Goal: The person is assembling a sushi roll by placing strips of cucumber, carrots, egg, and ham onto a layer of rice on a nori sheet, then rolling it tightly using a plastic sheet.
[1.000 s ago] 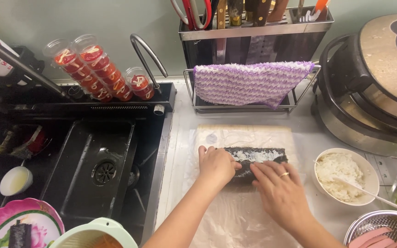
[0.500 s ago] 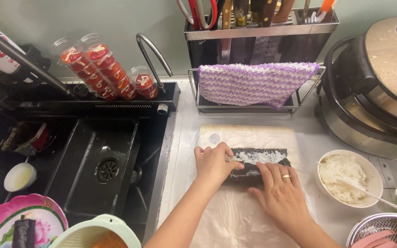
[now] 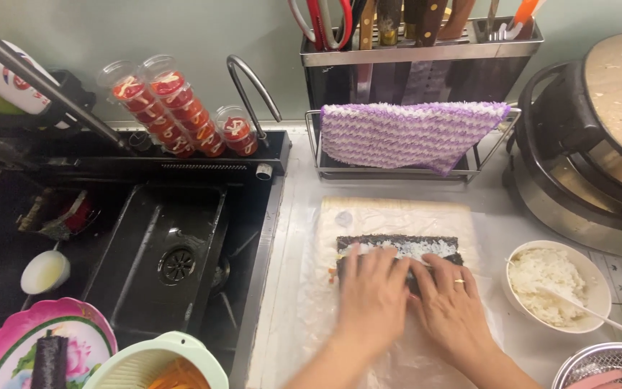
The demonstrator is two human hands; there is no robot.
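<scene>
Both hands press flat on a seaweed-and-rice roll [image 3: 399, 253] lying on a bamboo mat [image 3: 390, 212] beside the black sink [image 3: 160, 252], the left hand [image 3: 373, 295] and right hand [image 3: 452, 306] with fingers spread narrowly over it, gripping nothing else. The rolling step appears under way; finishing likely calls for even forward pressure. A bowl of rice [image 3: 556, 284] stands just right.

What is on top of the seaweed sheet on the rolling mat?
White rice shows on the seaweed sheet beyond the fingers. The left hand and right hand press on its near part; any filling beneath them is covered.
</scene>
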